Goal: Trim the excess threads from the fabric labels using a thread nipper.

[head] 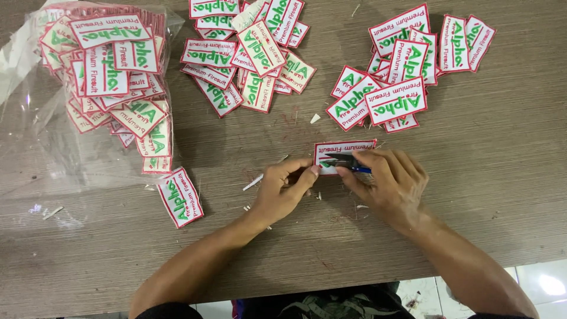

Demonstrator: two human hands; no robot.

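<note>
Left hand [283,192] pins the patch [342,155] flat on the wooden table [502,177], fingertips gripping its left edge. Right hand [387,183] closed around small blue-handled snips [348,163], blades over the patch. Patch sits dead centre, between both hands. Loose patch pile [396,77] at 1 o'clock, another pile [251,53] at 11 o'clock, clear plastic bag of patches [106,77] at 10 o'clock. Single patch [180,197] at 9 o'clock, well apart. Thread scraps scattered near the hands.
</note>
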